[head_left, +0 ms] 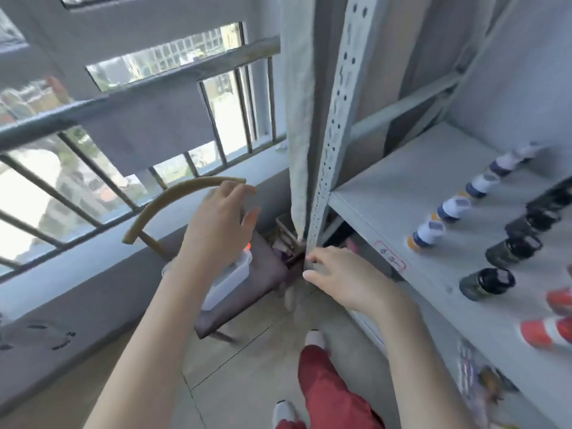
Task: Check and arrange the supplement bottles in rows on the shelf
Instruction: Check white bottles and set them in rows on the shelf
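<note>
Supplement bottles [455, 209] stand in rows running back from the shelf's [387, 193] front edge. Beside the corner post [328, 150], the right hand [343, 277] has a loose, empty grip. The left hand [216, 224], grip open, hovers over a plastic box [229, 280] on a chair [266, 264].

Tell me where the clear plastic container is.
Head view, left of centre: the clear plastic container sits on the chair seat, beneath the left hand and left of the shelf post.

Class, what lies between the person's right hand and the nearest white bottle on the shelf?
In the head view, a red-bordered label on the shelf front edge, then bare shelf.
</note>
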